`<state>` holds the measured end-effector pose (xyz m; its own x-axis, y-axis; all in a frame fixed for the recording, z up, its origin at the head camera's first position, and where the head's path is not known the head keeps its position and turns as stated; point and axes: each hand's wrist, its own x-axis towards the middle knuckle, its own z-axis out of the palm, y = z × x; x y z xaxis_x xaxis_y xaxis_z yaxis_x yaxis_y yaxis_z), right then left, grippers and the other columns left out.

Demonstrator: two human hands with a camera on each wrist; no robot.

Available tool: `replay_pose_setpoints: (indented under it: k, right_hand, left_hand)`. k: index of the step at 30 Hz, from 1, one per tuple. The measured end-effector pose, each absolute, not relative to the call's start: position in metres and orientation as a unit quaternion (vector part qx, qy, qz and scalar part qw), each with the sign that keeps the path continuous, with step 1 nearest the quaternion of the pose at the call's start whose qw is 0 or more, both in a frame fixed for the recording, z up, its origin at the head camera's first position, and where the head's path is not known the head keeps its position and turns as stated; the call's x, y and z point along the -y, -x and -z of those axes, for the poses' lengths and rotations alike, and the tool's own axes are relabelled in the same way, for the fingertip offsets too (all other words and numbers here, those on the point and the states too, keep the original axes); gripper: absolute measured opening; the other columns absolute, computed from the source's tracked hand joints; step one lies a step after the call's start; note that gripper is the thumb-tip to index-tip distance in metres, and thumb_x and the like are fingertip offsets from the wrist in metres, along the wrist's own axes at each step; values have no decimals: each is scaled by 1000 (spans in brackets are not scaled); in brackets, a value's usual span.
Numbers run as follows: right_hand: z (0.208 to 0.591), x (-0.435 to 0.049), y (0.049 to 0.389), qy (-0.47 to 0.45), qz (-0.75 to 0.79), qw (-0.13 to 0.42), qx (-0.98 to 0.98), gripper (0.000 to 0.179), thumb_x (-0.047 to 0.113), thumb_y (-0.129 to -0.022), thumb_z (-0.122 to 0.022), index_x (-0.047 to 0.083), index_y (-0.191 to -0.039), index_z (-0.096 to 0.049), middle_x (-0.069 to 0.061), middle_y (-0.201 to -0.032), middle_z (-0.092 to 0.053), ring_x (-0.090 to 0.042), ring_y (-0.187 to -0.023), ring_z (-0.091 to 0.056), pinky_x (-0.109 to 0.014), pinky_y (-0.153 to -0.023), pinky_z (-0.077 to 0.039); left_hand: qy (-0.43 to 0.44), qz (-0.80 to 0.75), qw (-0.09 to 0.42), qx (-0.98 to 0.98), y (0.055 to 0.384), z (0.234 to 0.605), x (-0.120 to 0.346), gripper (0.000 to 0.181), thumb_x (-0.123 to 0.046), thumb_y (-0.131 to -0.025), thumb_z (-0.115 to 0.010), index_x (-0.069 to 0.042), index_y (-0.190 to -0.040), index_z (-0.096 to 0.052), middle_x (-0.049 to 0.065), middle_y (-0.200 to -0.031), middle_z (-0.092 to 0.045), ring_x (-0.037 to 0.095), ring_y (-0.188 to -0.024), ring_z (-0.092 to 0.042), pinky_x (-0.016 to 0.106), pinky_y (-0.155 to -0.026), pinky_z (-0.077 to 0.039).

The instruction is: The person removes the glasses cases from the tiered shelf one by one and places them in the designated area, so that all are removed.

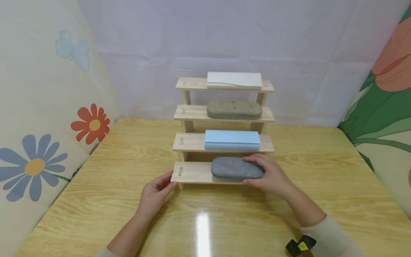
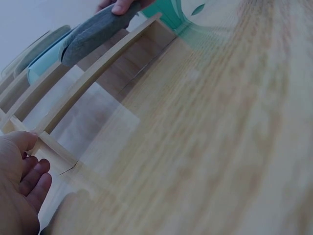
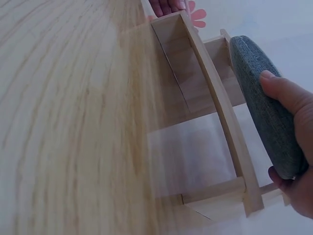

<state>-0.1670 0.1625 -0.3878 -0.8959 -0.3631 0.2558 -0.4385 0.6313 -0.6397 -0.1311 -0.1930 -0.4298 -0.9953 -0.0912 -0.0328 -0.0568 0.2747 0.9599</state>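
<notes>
A grey glasses case (image 1: 236, 168) lies lengthwise at the lowest step of a wooden tiered stand (image 1: 194, 172); whether it touches the board cannot be told. My right hand (image 1: 271, 175) grips its right end, thumb along the front side and fingers over the far side, as the right wrist view also shows the case (image 3: 266, 105). At the stand's lower left corner, my left hand (image 1: 157, 194) pinches the end of the bottom board between thumb and fingers. In the left wrist view the thumb of this hand (image 2: 19, 171) meets the board's corner.
On the higher steps sit a light blue case (image 1: 232, 140), an olive-brown case (image 1: 234, 109) and, on top, a white case (image 1: 234, 80). The stand is on a wood-grain table (image 1: 128, 153) before a white cloth backdrop (image 1: 144, 71). A small black-and-yellow object (image 1: 302, 245) is by the right sleeve.
</notes>
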Motion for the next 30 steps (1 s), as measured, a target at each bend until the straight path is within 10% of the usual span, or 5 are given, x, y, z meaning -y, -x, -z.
replay_pose_setpoints:
  k: [30]
  right_hand:
    - [364, -210, 155, -181, -379, 87, 904, 62, 19, -73, -87, 7, -128, -61, -15, -133, -59, -36, -124, -50, -56, -98, -43]
  left_hand:
    - [-40, 609, 16, 792, 131, 430, 193, 44, -14, -92, -69, -2, -133, -59, 15, -138, -59, -8, -97, -60, 11, -84, -52]
